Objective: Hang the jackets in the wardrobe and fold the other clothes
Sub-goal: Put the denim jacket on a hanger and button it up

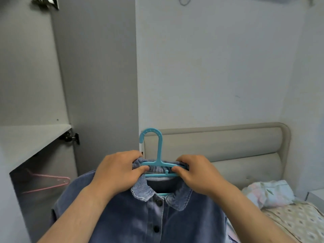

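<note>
My left hand [117, 170] curls round the collar and one arm of the blue hanger [159, 155]. My right hand [196, 172] pinches the other arm. The denim jacket [140, 216] hangs from it, just beside the open wardrobe [35, 137]. I'd seat both shoulders evenly, then lift the hook to the rail, probably above the pink hanger [52, 183], though it's too dark to tell.

Your jacket [140, 216] hangs on the hanger [158, 162]; wardrobe [35, 137] lies left, bed [289, 220] right behind.
</note>
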Demonstrator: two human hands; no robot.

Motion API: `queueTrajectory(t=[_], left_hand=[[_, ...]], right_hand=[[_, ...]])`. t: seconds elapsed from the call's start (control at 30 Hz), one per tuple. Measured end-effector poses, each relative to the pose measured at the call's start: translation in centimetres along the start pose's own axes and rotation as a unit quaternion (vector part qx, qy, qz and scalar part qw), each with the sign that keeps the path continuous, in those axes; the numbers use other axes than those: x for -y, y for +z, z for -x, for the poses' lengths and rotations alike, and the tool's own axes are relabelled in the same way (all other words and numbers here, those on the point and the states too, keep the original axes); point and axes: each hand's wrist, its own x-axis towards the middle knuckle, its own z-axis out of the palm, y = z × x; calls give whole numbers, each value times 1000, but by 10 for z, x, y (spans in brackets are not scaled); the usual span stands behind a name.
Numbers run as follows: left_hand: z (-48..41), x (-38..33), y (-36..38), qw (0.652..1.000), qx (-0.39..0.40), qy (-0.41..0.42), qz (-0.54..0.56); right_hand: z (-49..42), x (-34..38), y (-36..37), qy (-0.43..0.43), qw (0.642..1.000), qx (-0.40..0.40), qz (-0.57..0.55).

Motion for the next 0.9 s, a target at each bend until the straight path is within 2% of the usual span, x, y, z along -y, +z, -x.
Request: queueTrajectory(t=[0.13,0.27,0.37,0.53,0.7,0.9], left_hand=[[6,29,-10,996,-32,-74,29],[16,65,-6,985,-78,-141,67],[24,95,-1,977,-77,-180,90],[29,136,10,969,-74,-209,106],[32,163,32,971,-82,-213,73],[40,203,73,970,-92,-222,31]], right_hand=[[-22,22,19,-45,999,-26,11],[-44,41,45,-61,998,-15,9],[-59,55,69,-71,997,3,13],[-82,69,108,-43,998,40,-20],[-101,65,150,-37,995,71,-53],[-128,50,219,-76,991,94,-58]])
